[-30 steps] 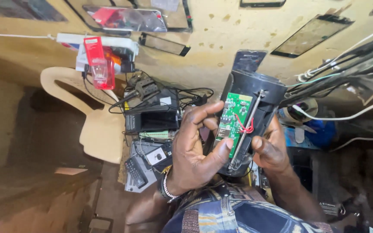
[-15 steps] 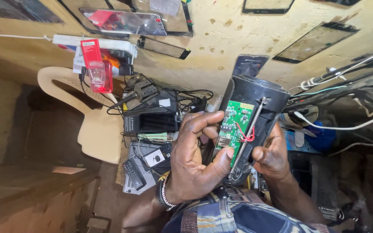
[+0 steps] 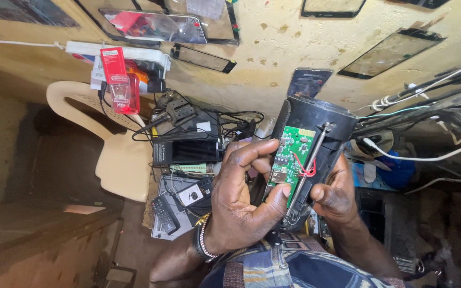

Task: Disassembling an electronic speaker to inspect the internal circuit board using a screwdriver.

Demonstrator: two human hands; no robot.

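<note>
- Green circuit board (image 3: 290,160) sits under L thumb + index; left hand (image 3: 241,205) pinches it from its left side, fingers narrow, wrapped on.
- Board's long axis runs up-right to down-left, same as black cylindrical housing (image 3: 316,144) it lies in.
- Right hand (image 3: 337,194) grips housing from the right/behind, fingers closed on it.
- Red wire (image 3: 305,168) + metal rod (image 3: 309,160) just right of board.
- L hand nearer the board; clutter of chargers (image 3: 188,149) well apart, left.
</note>
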